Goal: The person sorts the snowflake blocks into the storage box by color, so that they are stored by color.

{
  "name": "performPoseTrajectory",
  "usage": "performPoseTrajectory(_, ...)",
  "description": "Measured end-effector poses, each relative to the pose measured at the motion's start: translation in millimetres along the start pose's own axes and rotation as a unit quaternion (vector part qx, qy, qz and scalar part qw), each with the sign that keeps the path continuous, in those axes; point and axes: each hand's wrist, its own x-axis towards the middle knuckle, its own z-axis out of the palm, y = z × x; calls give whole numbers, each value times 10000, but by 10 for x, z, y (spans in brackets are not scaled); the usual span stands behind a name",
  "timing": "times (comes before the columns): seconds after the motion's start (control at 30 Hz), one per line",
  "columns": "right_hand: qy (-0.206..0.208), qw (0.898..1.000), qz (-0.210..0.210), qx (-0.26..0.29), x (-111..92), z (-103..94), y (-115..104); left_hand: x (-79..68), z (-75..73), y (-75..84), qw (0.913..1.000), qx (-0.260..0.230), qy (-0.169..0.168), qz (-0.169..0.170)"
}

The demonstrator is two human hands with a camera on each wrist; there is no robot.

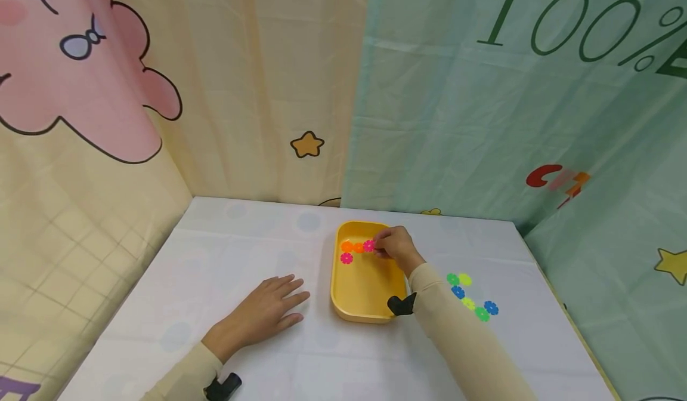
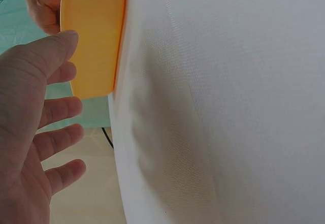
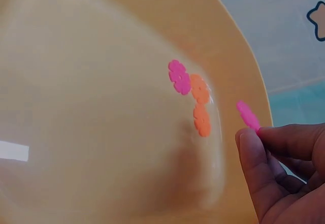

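Observation:
My right hand [image 1: 396, 246] is over the far right part of a yellow tray [image 1: 367, 293]. Between thumb and index finger it pinches a pink flower-shaped plastic disc [image 3: 248, 115], held up off the tray's floor. Inside the tray, near its far end, lie another pink disc [image 3: 180, 77] and two orange discs, one orange disc [image 3: 199, 89] right beside the other orange disc [image 3: 201, 121]. To the left of the tray, my left hand [image 1: 263, 312] is low over the white table with its fingers spread and holds nothing. In the left wrist view its fingertips overlap the tray's side.
Right of the tray, several flower discs in green, yellow and blue [image 1: 491, 308] lie loosely grouped on the white tabletop [image 1: 290, 365], beside my right forearm. Printed curtains [image 1: 279, 91] hang behind the table's far edge and along its sides.

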Motion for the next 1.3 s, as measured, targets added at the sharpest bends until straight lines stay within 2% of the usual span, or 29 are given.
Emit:
performPoseTrajectory(0.33,126,9995,83,-271,38,135,35,2,15,-12,10000,-24,20,6)
performPoseTrajectory(0.53,98,9967,111,-804,48,215,25,-12,17,-15,10000,-6,22,8)
performPoseTrajectory(0.63,98,9954,-17,-958,56,237,37,-19,16,-15,10000,-5,56,9)
performPoseTrajectory(0.8,87,9945,-122,-1034,69,274,55,-34,13,-15,10000,-44,57,-25)
performPoseTrajectory(1.3,-52,9927,42,-1205,133,330,115,-45,32,-20,10000,-29,-16,-48)
